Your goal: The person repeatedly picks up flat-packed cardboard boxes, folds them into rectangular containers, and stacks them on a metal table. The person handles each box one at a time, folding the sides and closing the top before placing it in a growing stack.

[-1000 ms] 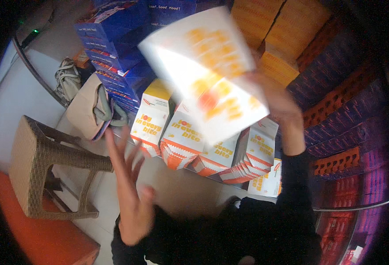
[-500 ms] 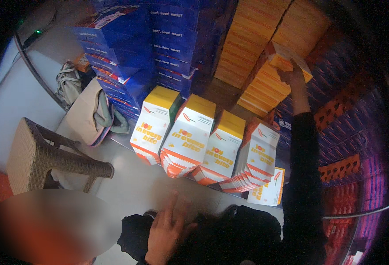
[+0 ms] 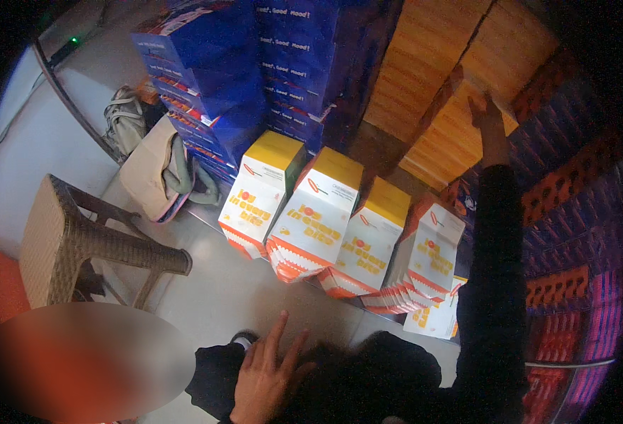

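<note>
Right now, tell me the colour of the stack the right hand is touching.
Orange: the right hand rests on the orange stack, shown best in the head view.

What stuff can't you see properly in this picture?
Head view only:
- Right hand: its palm faces the orange stack, so any grip is hidden.
- Lower-left corner: a blurred patch covers whatever is there.
- Stool: its feet vanish behind that blur.
- Far right shelves: too dark and bent.
</note>
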Motion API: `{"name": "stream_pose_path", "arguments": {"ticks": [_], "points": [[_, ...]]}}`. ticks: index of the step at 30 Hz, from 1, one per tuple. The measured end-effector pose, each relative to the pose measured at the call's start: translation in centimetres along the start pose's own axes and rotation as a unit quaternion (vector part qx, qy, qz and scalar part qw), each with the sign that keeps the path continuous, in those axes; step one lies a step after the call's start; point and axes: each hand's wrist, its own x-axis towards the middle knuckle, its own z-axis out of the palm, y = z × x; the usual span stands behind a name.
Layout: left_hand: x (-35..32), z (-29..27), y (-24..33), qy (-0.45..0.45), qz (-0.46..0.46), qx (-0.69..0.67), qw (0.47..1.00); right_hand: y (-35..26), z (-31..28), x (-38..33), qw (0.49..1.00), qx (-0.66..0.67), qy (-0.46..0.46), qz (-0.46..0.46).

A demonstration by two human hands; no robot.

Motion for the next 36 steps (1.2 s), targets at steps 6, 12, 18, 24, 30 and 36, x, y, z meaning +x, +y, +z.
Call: {"name": "stream_pose_path", "arguments": {"ticks": [6, 12, 18, 24, 30, 36], "points": [[-0.8, 0.9, 0.1, 0.082, 0.046, -0.031, 0.995, -0.2, -2.4, -2.2, 0.999, 0.036, -0.019, 0.011], [-0.9, 0.3, 0.0, 0.018, 0.029, -0.04, 0.999, -0.6, -10.1, -9.8, 0.982, 0.135, 0.031, 0.128], [-0.1, -0.1, 0.3, -0.075, 0.031, -0.056, 0.995, -6.2, -17.3, -30.2, 0.96, 0.12, -0.081, 0.241], [0.4, 0.5, 0.6, -0.096, 0.082, -0.076, 0.989, -18.1, -20.0, -46.8, 0.87, -0.051, -0.483, 0.081], [0.1, 0.5, 1.0, -0.1, 0.085, -0.075, 0.989, -20.0, -17.7, -51.4, 0.891, -0.059, -0.436, 0.109], [-0.2, 1.3, 0.8, -0.043, 0.128, -0.103, 0.985, -18.2, -24.3, -48.1, 0.933, -0.047, -0.356, 0.039]]}}
